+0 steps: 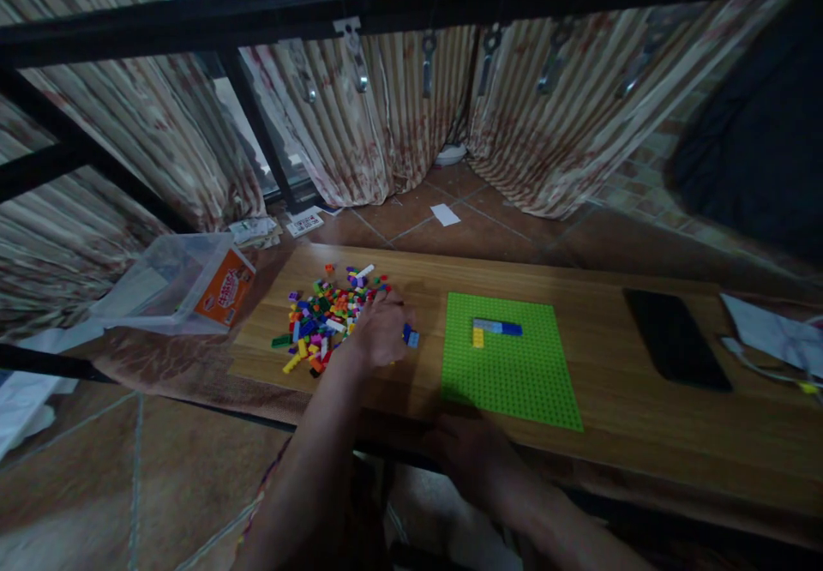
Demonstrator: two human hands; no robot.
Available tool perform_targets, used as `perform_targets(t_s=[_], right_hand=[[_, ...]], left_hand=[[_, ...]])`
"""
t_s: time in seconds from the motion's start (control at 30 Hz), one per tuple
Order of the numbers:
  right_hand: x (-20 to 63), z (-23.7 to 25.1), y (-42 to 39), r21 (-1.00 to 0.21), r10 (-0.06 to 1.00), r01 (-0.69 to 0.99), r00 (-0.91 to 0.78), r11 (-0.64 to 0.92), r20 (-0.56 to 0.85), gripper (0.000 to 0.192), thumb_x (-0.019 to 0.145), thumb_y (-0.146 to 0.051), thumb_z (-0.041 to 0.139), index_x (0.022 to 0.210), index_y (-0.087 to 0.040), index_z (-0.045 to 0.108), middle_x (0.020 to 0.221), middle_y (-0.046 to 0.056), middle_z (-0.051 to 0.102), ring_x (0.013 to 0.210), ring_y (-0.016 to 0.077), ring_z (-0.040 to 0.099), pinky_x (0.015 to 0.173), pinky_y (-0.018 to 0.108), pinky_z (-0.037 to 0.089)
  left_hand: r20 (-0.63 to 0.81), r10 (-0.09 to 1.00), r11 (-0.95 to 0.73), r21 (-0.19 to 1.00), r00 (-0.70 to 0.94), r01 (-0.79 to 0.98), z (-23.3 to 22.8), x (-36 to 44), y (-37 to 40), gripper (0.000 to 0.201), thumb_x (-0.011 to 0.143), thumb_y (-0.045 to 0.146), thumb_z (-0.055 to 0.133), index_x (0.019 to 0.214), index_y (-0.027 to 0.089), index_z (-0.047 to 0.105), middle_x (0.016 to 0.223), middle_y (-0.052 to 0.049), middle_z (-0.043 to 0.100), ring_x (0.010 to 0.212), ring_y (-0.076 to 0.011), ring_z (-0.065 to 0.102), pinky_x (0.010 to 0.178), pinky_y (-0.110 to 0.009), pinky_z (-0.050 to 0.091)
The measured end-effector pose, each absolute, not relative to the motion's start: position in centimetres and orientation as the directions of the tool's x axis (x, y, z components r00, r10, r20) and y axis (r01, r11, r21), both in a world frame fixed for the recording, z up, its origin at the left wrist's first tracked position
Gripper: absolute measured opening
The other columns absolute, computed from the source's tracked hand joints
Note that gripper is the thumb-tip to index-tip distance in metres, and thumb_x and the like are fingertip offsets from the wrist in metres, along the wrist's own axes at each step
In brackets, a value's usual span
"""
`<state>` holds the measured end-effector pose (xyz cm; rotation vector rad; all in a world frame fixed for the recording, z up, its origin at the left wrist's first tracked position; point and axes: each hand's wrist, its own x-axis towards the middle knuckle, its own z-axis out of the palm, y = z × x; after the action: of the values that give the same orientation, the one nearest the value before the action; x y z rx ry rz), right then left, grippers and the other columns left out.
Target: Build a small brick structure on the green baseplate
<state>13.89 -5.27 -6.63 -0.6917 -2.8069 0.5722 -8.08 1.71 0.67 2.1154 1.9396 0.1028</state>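
Note:
My left hand reaches down over the right side of a pile of small, many-coloured toy bricks. Its fingers curl downward, and their tips are hidden from me, so I cannot see whether they grip a brick. Blue bricks lie right beside this hand. A green studded baseplate is to its right, bearing a row of grey and blue bricks and a yellow brick. In shadow at the table's front edge rests my right hand, below the baseplate; its fingers are too dark to make out.
All this lies on a long wooden table. A black phone-like slab is at the right, near a white cable. Left of the table stands a clear plastic box with an orange label. A dark metal bar with hooks crosses above.

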Motion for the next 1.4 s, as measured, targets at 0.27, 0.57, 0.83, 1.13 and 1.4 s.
perform_targets(t_s=[0.27, 0.57, 0.83, 1.13, 1.4], right_hand=[[13.7, -6.0, -4.9, -0.414, 0.449, 0.371, -0.887, 0.831, 0.108, 0.014, 0.084, -0.012, 0.054, 0.083, -0.019, 0.066, 0.073, 0.001, 0.062, 0.06, 0.0134, 0.055, 0.05, 0.026, 0.029], [13.6, -4.5, -4.6, -0.395, 0.418, 0.421, -0.903, 0.817, -0.1, 0.017, 0.083, -0.01, 0.051, 0.087, -0.017, 0.066, 0.083, 0.004, 0.066, 0.066, 0.015, 0.059, 0.052, 0.027, 0.032], [13.5, -3.9, -4.3, -0.392, 0.389, 0.432, -0.902, 0.812, -0.19, 0.02, 0.086, -0.011, 0.047, 0.093, -0.017, 0.065, 0.089, 0.006, 0.066, 0.075, 0.0176, 0.062, 0.056, 0.028, 0.036], [14.6, -4.7, -3.8, -0.423, 0.462, 0.422, -0.887, 0.802, -0.009, 0.015, 0.08, -0.008, 0.05, 0.084, -0.018, 0.062, 0.082, 0.002, 0.063, 0.068, 0.0135, 0.056, 0.055, 0.026, 0.035], [16.7, -3.3, -0.7, -0.452, 0.613, 0.483, -0.765, 0.75, 0.198, 0.02, 0.093, -0.017, 0.045, 0.084, -0.02, 0.062, 0.077, 0.001, 0.06, 0.071, 0.0131, 0.056, 0.06, 0.024, 0.039]], left_hand=[[-0.149, 0.988, -0.012, 0.188, 0.041, 0.982, 0.0, -7.9, 1.8, 0.033, 0.064, 0.012, 0.06, 0.095, 0.02, 0.067, 0.11, -0.01, 0.059, 0.11, -0.0309, 0.049, 0.093, -0.047, 0.041], [-0.031, 0.988, -0.134, 0.337, 0.153, 0.932, 0.4, -9.1, 2.0, 0.025, 0.066, 0.014, 0.062, 0.091, 0.019, 0.064, 0.098, -0.007, 0.063, 0.101, -0.0259, 0.054, 0.088, -0.039, 0.044], [0.066, 0.968, -0.237, 0.552, 0.241, 0.8, 1.3, -9.0, 1.8, 0.022, 0.068, 0.01, 0.059, 0.089, 0.018, 0.059, 0.089, -0.002, 0.062, 0.086, -0.0178, 0.058, 0.08, -0.031, 0.047], [0.025, 0.957, -0.254, 0.558, 0.29, 0.79, 0.7, -7.1, 2.2, 0.022, 0.071, 0.013, 0.059, 0.092, 0.019, 0.062, 0.09, -0.003, 0.064, 0.085, -0.0172, 0.059, 0.079, -0.03, 0.048], [0.044, 0.89, -0.419, 0.476, 0.454, 0.773, -1.2, -2.6, 2.3, 0.026, 0.076, 0.015, 0.06, 0.101, 0.022, 0.063, 0.098, -0.004, 0.064, 0.098, -0.0199, 0.059, 0.09, -0.033, 0.045]])
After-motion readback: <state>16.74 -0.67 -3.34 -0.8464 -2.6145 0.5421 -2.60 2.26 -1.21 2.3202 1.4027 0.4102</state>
